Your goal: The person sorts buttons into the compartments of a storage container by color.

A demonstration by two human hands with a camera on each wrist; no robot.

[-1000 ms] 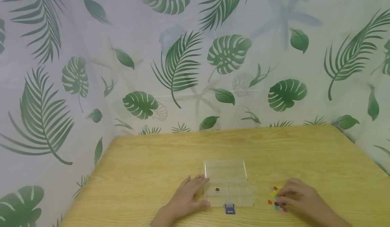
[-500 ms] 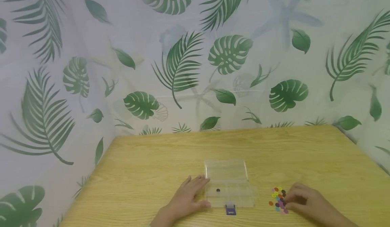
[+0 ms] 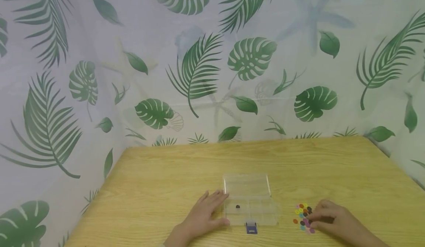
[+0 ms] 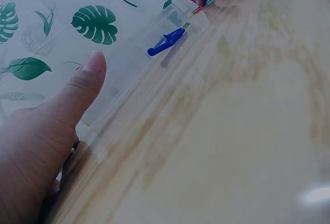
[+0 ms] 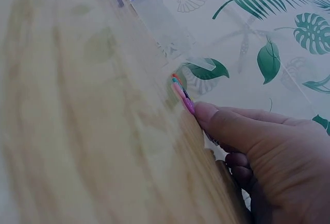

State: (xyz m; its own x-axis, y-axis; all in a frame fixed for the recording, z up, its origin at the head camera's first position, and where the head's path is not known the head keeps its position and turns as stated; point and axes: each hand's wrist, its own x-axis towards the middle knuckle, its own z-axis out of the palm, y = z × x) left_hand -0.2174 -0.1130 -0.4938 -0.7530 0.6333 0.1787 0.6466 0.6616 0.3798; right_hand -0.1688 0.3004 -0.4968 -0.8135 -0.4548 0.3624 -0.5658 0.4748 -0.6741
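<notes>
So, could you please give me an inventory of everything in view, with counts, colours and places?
Table: one, yellowish wood-grain, under everything.
Leaf-print backdrop: panel count unclear, white with green leaves, behind and beside the table.
Clear box: one, transparent, between the hands.
Lid: one, transparent, open at the box's far side.
Latch: one, blue, at the box's near edge.
Dark piece: one, blackish, in the box's far left part.
Small pieces: many, too clustered to count, red-orange, yellow, blue, dark, purple, pink, right of the box.
Left hand: one, bare, at the box's left side.
Right hand: one, bare, fingertips at the small pieces.
</notes>
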